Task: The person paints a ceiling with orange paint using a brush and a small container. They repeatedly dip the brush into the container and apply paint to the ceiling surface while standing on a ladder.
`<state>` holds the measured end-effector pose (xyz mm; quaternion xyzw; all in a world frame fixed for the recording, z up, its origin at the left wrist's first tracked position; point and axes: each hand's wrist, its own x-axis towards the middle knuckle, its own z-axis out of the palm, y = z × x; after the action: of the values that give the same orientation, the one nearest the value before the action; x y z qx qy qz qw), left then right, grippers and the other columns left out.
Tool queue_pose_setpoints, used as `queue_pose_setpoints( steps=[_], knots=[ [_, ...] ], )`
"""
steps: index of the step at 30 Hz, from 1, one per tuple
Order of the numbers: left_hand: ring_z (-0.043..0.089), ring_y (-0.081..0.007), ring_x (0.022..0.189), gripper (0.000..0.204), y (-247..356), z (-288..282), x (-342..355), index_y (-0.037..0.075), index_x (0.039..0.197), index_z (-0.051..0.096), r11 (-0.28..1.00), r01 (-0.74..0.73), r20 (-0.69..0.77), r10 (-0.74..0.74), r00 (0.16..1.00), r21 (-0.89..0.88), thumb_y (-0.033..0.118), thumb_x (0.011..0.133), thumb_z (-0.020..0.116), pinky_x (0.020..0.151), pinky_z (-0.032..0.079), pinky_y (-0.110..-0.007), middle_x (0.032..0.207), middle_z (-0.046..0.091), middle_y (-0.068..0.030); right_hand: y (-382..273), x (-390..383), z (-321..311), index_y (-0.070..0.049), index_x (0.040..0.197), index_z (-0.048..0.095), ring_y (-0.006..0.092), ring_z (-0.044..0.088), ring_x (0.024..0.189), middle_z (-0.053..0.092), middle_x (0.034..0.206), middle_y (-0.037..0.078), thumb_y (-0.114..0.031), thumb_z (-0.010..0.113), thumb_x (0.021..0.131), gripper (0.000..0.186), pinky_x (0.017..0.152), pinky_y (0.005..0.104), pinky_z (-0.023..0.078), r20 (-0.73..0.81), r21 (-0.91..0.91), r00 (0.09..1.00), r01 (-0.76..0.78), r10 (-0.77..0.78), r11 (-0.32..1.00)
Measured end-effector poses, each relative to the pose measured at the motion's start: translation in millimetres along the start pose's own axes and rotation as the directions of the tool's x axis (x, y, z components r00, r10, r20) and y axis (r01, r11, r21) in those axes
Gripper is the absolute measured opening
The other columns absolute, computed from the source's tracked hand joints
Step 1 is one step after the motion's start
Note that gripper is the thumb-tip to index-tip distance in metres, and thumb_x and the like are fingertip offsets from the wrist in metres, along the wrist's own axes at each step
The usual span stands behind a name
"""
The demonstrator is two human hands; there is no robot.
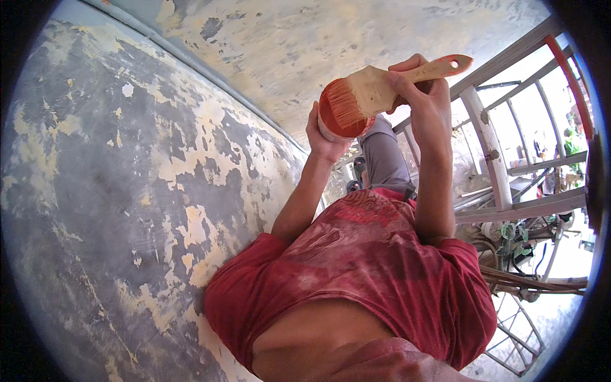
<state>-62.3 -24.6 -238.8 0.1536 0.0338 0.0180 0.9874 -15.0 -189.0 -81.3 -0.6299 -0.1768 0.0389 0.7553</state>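
Note:
A wide paintbrush (374, 93) with a pale wooden handle lies across the mouth of a small paint tub (331, 129). Orange-red paint coats its bristles and the inside of the tub. My right hand (423, 89) is closed round the lower handle, whose far end with a hole points up to the right. Around the tub's left side my left hand (324, 140) is wrapped, holding it up in front of me. The bristles reach into the opening; whether they touch the paint inside I cannot tell.
On the left rises a wall (127, 172) with peeling grey and cream paint, a pipe (210, 76) running along its edge. To the right stands a wooden frame with bars (493, 146). Beneath it are a plant (512, 239) and thin metal rods.

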Motion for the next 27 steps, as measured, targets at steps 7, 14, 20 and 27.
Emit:
queue_pose_setpoints(
  steps=[7,14,20,27],
  knots=[
    [0.062,-0.0368,0.100,0.061,1,2,2,0.015,0.135,0.048,0.999,0.019,0.059,-0.018,0.998,-0.027,0.058,0.092,0.037,0.067,0.052,-0.049,0.124,0.058,-0.0139,-15,-7,-2,0.002,0.090,0.063,0.0120,0.062,0.062,0.065,0.075,0.007,-0.008,0.067,0.085,0.012,0.053,0.0237,0.050,0.024,-0.111,0.989,0.147,-0.145,0.983],
    [0.054,-0.0293,0.121,0.058,3,9,1,0.019,0.139,0.045,0.999,-0.030,0.018,0.030,0.999,0.014,0.055,0.094,0.037,0.090,0.051,-0.051,0.134,0.053,-0.0093,-13,-13,28,-0.004,0.091,0.066,0.0214,0.067,0.067,0.068,0.074,0.010,-0.017,0.067,0.085,0.014,0.061,0.0324,0.052,0.284,-0.621,0.943,0.319,-0.174,0.716],
    [0.050,-0.0288,0.127,0.059,5,8,0,0.020,0.140,0.044,0.997,-0.018,0.079,0.024,0.997,-0.072,0.055,0.094,0.037,0.096,0.049,-0.050,0.139,0.049,-0.0099,1,-7,36,-0.006,0.085,0.068,0.0354,0.067,0.069,0.067,0.074,0.017,-0.023,0.063,0.085,0.018,0.066,0.0430,0.054,0.270,-0.699,0.953,0.292,-0.137,0.652],
    [0.055,-0.0342,0.117,0.063,7,-12,7,0.018,0.141,0.042,1.000,0.002,0.068,-0.003,0.998,0.017,0.059,0.093,0.038,0.075,0.054,-0.054,0.134,0.051,-0.0132,-7,2,20,0.001,0.089,0.063,0.0075,0.061,0.063,0.066,0.075,0.005,-0.009,0.069,0.085,0.012,0.051,0.0214,0.047,0.100,-0.363,0.985,0.165,-0.138,0.917]
  ],
)
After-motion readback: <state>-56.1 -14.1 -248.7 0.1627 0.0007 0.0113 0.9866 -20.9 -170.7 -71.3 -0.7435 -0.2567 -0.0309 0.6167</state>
